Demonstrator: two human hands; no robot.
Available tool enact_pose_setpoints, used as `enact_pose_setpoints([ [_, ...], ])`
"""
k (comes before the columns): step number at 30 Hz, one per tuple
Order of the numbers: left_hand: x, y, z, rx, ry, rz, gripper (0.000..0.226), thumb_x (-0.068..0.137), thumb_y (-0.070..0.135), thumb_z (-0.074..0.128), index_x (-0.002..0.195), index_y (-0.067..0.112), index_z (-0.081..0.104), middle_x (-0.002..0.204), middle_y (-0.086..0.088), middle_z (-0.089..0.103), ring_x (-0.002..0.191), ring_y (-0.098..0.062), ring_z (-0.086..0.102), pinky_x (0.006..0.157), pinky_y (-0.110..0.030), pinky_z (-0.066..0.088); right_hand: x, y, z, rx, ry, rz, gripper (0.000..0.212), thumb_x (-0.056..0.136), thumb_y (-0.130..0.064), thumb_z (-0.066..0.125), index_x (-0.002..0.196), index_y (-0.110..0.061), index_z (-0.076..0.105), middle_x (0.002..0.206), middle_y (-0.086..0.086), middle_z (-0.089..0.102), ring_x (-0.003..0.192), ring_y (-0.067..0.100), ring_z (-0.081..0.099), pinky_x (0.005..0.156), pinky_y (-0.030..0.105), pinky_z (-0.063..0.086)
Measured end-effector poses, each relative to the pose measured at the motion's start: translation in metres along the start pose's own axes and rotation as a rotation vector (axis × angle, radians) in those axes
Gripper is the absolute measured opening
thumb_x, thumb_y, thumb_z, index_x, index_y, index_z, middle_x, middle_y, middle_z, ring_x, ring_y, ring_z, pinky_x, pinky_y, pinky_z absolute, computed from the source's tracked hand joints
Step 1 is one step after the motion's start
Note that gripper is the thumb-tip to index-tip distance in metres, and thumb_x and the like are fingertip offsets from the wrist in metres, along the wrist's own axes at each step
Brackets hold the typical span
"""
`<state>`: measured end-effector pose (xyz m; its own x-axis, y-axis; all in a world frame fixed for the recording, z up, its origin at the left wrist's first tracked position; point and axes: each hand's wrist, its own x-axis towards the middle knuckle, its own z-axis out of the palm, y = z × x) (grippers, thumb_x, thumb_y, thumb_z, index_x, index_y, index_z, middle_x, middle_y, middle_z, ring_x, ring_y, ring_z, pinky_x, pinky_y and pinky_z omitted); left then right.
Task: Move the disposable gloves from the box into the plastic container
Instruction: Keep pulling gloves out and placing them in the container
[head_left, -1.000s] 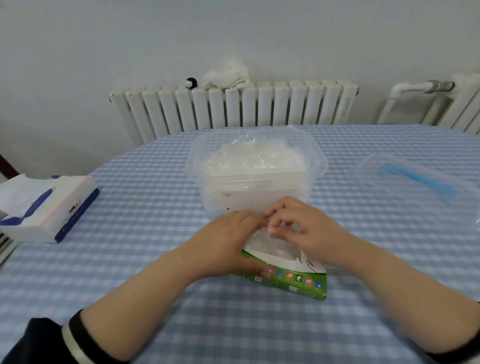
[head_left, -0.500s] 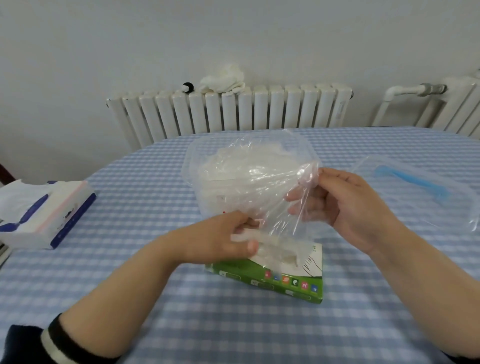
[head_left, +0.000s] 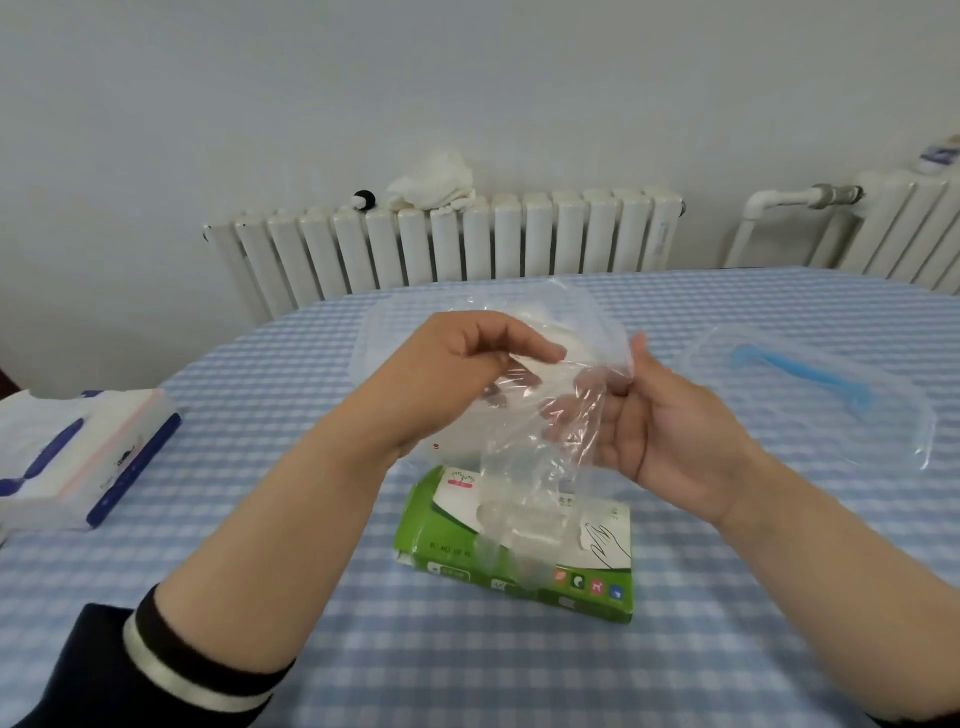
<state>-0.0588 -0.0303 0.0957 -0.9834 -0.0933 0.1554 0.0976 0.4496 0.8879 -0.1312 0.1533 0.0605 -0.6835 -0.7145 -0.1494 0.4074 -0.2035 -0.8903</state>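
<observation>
Item 1: disposable glove (head_left: 550, 415), clear film, which I see stretched in the air between both hands, above the box and in front of the container. Its lower end hangs down toward the box opening; I cannot make out where the film ends, since it blends with what lies behind it.

Item 2: left hand (head_left: 457, 374), at 9 o'clock of the glove, fingers curled and pinching the glove's upper edge between thumb and fingertips.

Item 3: right hand (head_left: 670, 415), at 3 o'clock of the glove, palm turned toward me, thumb and fingers nipping the film's right edge; several fingertips show only dimly through the plastic.

Item 4: green and white box (head_left: 519, 551), at 6 o'clock of the glove, lying flat on the table, more film showing at its top opening. Print too small for me to read.

Item 5: plastic container (head_left: 587, 317), at 12 o'clock, largely hidden behind the hands and glove; whitish contents inside, hard to tell apart.

Item 6: clear lid (head_left: 810, 395) with blue handle, at 3 o'clock, apart from the container.

Item 7: tissue pack (head_left: 88, 457), at 9 o'clock, cut off by the left frame edge.

Item 8: blue checked tablecloth (head_left: 467, 675); behind it a white radiator (head_left: 447, 244) with a white cloth (head_left: 436, 182) on top.
</observation>
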Motion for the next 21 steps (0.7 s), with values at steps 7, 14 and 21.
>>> enact_pose_setpoints([
  [7, 0.023, 0.012, -0.012, 0.093, 0.111, 0.037, 0.041, 0.094, 0.001, 0.052, 0.118, 0.030, 0.067, 0.112, 0.023, 0.068, 0.085, 0.015, 0.059, 0.078, -0.006, 0.043, 0.001, -0.001, 0.002, -0.033, -0.022, -0.080, 0.047, 0.076, -0.024, 0.074, 0.115, -0.005, 0.057, 0.084, 0.014, 0.071, 0.069, 0.023, 0.068, 0.062, 0.030, 0.056],
  [14, 0.038, -0.014, -0.040, 0.360, 0.143, -0.113, 0.045, 0.098, 0.012, 0.049, 0.139, 0.028, 0.053, 0.143, 0.012, 0.050, 0.128, -0.005, 0.045, 0.104, -0.022, 0.028, 0.024, -0.035, -0.005, -0.193, 0.394, -0.229, 0.023, 0.092, -0.009, 0.063, 0.113, -0.011, 0.056, 0.069, 0.002, 0.071, 0.045, 0.010, 0.054, 0.042, 0.021, 0.047],
  [21, 0.046, -0.041, -0.038, 0.783, 0.039, -0.297, 0.047, 0.100, 0.021, 0.038, 0.147, 0.027, 0.039, 0.151, -0.011, 0.039, 0.128, -0.028, 0.046, 0.107, -0.037, 0.037, 0.050, -0.061, -0.010, -1.171, 0.690, -0.486, 0.027, 0.094, -0.028, 0.057, 0.120, -0.024, 0.050, 0.085, -0.010, 0.057, 0.076, 0.012, 0.054, 0.068, 0.031, 0.041],
])
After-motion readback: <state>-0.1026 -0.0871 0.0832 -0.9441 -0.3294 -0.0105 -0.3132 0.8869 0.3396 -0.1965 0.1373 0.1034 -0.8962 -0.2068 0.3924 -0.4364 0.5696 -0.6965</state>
